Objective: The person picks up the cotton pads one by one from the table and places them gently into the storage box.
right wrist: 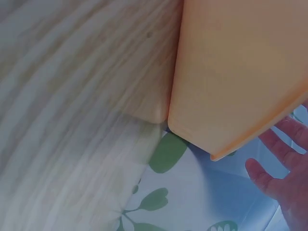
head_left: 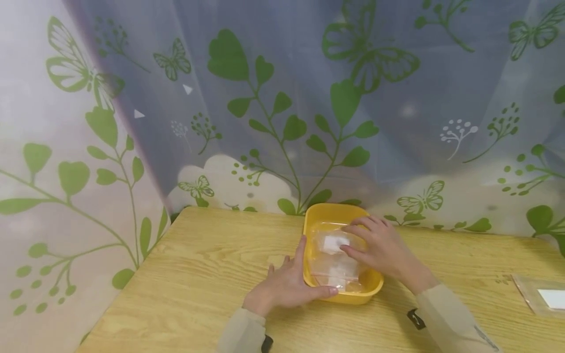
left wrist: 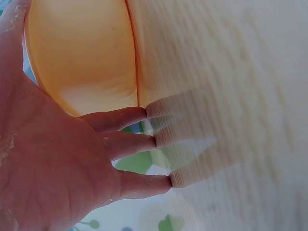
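Note:
A yellow plastic bin (head_left: 372, 289) stands at the back of the wooden table, with clear plastic bags (head_left: 328, 264) inside, some showing white inserts. My left hand (head_left: 287, 287) rests against the bin's near left corner, its thumb over the front rim. In the left wrist view, the straight fingers (left wrist: 132, 142) touch the tabletop beside the bin wall. Over the bin's right rim reaches my right hand (head_left: 381, 245), thumb and fingertips spread apart above the bags. The right wrist view shows its fingers (right wrist: 276, 147) beyond the rim, apart from each other.
A clear bag with a white card (head_left: 549, 298) lies at the table's right edge. Close behind the bin hangs a cloth (head_left: 282, 117) printed with green leaves and butterflies. More printed cloth covers the left side. The wooden table (head_left: 190, 279) extends left and right.

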